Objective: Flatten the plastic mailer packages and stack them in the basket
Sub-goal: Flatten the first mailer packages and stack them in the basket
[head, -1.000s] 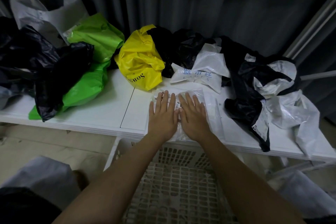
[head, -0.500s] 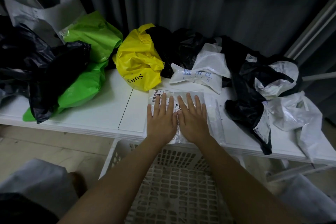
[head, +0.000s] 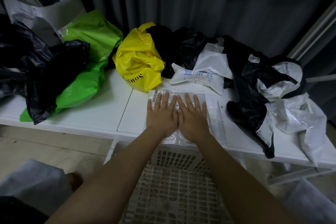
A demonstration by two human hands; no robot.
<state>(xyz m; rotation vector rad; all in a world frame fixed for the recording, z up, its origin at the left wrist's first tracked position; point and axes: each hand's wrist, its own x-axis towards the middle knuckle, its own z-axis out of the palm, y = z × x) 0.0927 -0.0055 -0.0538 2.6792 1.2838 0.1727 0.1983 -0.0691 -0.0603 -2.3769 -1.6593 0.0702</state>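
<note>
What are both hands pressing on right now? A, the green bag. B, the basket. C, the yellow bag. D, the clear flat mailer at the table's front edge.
D: the left hand and right hand lie flat, fingers straight, on the clear mailer.

At frame centre, the left hand (head: pixel 161 114) and right hand (head: pixel 193 116) press flat on a clear mailer (head: pixel 209 112) on the white worktop (head: pixel 94 114), above the basket (head: pixel 174 187).

Two hands — left hand (head: pixel 161 114), right hand (head: pixel 192 117), one clear mailer (head: pixel 211 112), one yellow bag (head: pixel 139 60), one basket (head: pixel 174 187)
</note>
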